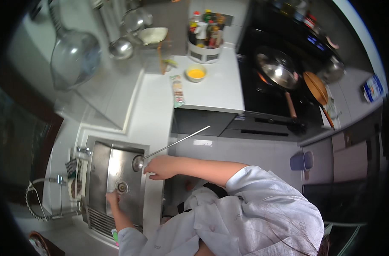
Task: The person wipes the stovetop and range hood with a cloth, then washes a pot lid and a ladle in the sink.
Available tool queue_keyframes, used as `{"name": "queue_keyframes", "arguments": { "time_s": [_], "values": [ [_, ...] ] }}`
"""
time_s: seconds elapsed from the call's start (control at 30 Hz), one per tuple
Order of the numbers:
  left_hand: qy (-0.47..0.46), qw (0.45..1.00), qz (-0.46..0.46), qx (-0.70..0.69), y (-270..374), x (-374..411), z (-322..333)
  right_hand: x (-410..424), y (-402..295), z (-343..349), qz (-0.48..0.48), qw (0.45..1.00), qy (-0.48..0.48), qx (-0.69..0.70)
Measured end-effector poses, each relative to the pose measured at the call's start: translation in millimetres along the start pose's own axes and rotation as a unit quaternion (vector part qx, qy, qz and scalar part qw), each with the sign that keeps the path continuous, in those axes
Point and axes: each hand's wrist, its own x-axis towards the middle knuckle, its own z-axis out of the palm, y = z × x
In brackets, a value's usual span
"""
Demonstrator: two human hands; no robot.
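Observation:
My left hand (113, 196) is low over the stainless steel sink (100, 179), beside the drain (121, 187), its fingers curled; whether it holds something is not clear. At the sink's near rim is my right hand (160, 168), palm down with thumb and fingers apart, close to a steel ladle (137, 163). The ladle's bowl hangs inside the sink edge, while its long handle slants across the counter and out over the floor. I cannot tell whether the right fingers touch the ladle. A bowl of yellow liquid, apparently beaten egg (196, 73), stands on the white counter (213, 92).
A wok (277, 68) sits on the lit gas stove, its wooden handle towards me. Beside it is a pan with a wooden lid (315, 88). A bottle rack (204, 51) and a long printed packet (177, 91) are on the counter. Utensils hang upper left; a coiled faucet (37, 204) is left.

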Motion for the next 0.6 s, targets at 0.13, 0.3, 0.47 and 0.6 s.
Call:
{"name": "queue_keyframes", "arguments": {
  "time_s": [0.13, 0.3, 0.47, 0.6],
  "values": [
    [0.109, 0.978, 0.146, -0.105, 91, -63, -26, -81, 0, -11, 0.104, 0.976, 0.185, 0.038],
    [-0.204, 0.91, 0.223, -0.284, 205, -197, 49, -162, 0, 4, 0.147, 0.91, 0.367, 0.124],
    [-0.546, 0.708, 0.287, -0.345, 273, -455, 160, -305, 8, 10, 0.195, 0.788, 0.52, 0.266],
    [-0.672, 0.646, 0.31, -0.187, 287, -591, 232, -472, 25, 55, 0.234, 0.695, 0.663, 0.149]
  ]
}}
